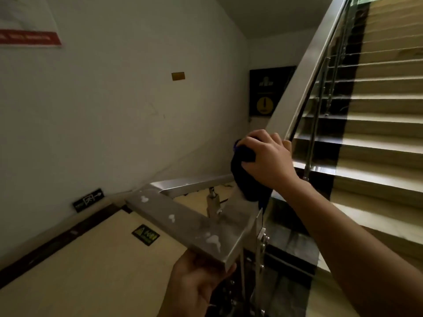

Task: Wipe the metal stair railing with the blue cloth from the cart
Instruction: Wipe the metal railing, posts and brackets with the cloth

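A person's left hand [196, 282], at 6 o'clock in the view, cups the underside of the near corner of a flat metal railing [196, 223]; the palm and fingers press up against the corner edge, though how far the fingers curl around it is hidden by the rail. White splotches [212, 240] dot the rail's top face. Bolted brackets [262, 244] and a post drop from that corner at 5 o'clock. Farther along, just right of centre, the right hand [267, 159] is closed around a dark blue cloth [246, 177], pressing it onto the foot of the sloping handrail where it meets the level section; a fold of cloth hangs below the hand. The forearm runs back toward 4 o'clock. Beyond, the handrail climbs to 1 o'clock beside tan steps [377, 124] with a dark border. At 12 o'clock a black sign [269, 91] hangs on the far wall; a floor sticker [145, 234] lies at 7 o'clock.
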